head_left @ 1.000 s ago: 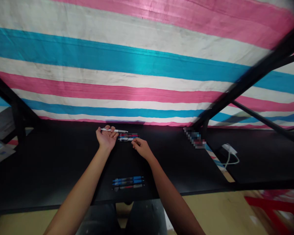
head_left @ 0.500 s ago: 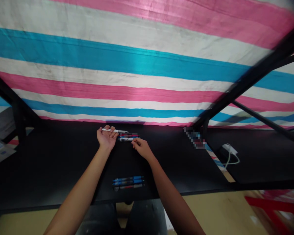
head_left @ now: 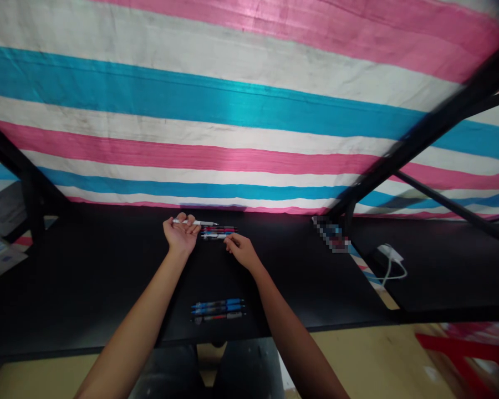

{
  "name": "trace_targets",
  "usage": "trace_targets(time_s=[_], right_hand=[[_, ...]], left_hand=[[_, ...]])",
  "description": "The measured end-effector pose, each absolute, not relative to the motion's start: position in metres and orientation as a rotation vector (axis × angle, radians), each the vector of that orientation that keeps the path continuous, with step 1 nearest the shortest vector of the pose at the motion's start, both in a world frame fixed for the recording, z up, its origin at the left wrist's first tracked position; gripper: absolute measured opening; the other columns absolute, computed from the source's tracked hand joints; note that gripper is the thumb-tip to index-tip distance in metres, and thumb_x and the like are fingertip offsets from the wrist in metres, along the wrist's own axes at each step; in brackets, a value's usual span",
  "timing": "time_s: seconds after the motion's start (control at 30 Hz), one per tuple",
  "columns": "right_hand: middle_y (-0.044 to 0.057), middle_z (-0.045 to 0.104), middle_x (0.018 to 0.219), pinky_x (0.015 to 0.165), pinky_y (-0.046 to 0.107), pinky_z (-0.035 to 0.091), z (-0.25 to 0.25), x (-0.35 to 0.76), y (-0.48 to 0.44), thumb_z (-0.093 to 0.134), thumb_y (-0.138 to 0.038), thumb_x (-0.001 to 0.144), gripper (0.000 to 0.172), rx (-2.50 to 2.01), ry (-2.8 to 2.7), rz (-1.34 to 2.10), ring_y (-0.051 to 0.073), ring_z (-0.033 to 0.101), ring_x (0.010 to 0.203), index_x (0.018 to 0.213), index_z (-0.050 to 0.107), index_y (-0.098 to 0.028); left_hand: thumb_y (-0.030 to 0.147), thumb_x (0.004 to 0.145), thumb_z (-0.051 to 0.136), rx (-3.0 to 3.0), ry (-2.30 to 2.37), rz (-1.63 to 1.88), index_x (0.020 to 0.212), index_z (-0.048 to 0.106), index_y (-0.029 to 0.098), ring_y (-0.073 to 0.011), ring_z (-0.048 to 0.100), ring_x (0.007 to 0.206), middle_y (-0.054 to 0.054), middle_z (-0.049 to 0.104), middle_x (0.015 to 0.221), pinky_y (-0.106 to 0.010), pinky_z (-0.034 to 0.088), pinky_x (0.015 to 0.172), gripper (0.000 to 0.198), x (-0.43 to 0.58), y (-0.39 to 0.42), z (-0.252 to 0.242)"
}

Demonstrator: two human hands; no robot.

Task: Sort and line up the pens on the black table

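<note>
My left hand [head_left: 180, 234] is turned palm up near the back of the black table, its fingers curled on a white pen [head_left: 205, 223] that points right. Just to the right lies a row of pens [head_left: 220, 229] with red and dark barrels, side by side. At the near side of that row, my right hand [head_left: 242, 249] has thumb and fingertips closed on the right end of another white pen [head_left: 214, 236]. Closer to me, a second group holds blue pens [head_left: 218, 305] and a dark pen [head_left: 218, 317], lying parallel.
A striped tarp [head_left: 233, 160] hangs behind the black table [head_left: 100, 277]. Black frame bars [head_left: 382, 166] slant up at the right. A pixelated item [head_left: 331, 235] lies by them, and a white charger with cable [head_left: 391, 254] sits on the adjoining table. Packages [head_left: 2, 252] stand at left.
Almost nothing differs. My right hand has shifted very slightly to the right; my left hand keeps its place with the white pen.
</note>
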State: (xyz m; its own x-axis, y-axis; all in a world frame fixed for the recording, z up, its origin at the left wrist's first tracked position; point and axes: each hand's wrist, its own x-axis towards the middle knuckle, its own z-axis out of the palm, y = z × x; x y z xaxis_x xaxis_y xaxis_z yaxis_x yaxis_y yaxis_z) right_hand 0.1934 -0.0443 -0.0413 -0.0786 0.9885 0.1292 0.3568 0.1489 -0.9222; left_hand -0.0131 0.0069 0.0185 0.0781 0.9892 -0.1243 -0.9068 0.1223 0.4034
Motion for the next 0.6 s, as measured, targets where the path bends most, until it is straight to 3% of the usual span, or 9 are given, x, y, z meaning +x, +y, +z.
trace_targets(time_s=[0.33, 0.47, 0.6], right_hand=[[0.000, 0.061, 0.066, 0.060, 0.027, 0.042, -0.0413, 0.1934, -0.0433, 0.054, -0.050, 0.093, 0.035, -1.320, -1.516, 0.960, 0.014, 0.055, 0.059, 0.081, 0.066, -0.020], [0.002, 0.061, 0.063, 0.056, 0.027, 0.043, -0.0453, 0.1940, -0.0409, 0.046, -0.064, 0.095, 0.053, -1.260, -1.393, 1.012, 0.014, 0.053, 0.055, 0.081, 0.068, -0.018], [0.002, 0.061, 0.061, 0.053, 0.027, 0.042, -0.0488, 0.1938, -0.0388, 0.041, -0.075, 0.093, 0.066, -1.218, -1.278, 1.055, 0.013, 0.052, 0.052, 0.081, 0.069, -0.016]], left_hand=[[0.046, 0.098, 0.025, 0.279, 0.405, 1.425, 0.065, 0.039, 0.021, -0.0098, 0.026, 0.039, 0.001, 0.039, 0.058, -0.024, 0.028, 0.043, 0.044, -0.0114, 0.0051, 0.0211], [0.052, 0.098, 0.023, 0.268, 0.416, 1.422, 0.066, 0.041, 0.021, -0.0096, 0.026, 0.039, 0.001, 0.041, 0.058, -0.025, 0.029, 0.043, 0.048, -0.0116, 0.0050, 0.0207], [0.043, 0.098, 0.024, 0.290, 0.406, 1.419, 0.064, 0.038, 0.021, -0.0099, 0.026, 0.038, 0.001, 0.041, 0.058, -0.025, 0.029, 0.043, 0.042, -0.0116, 0.0048, 0.0206]])
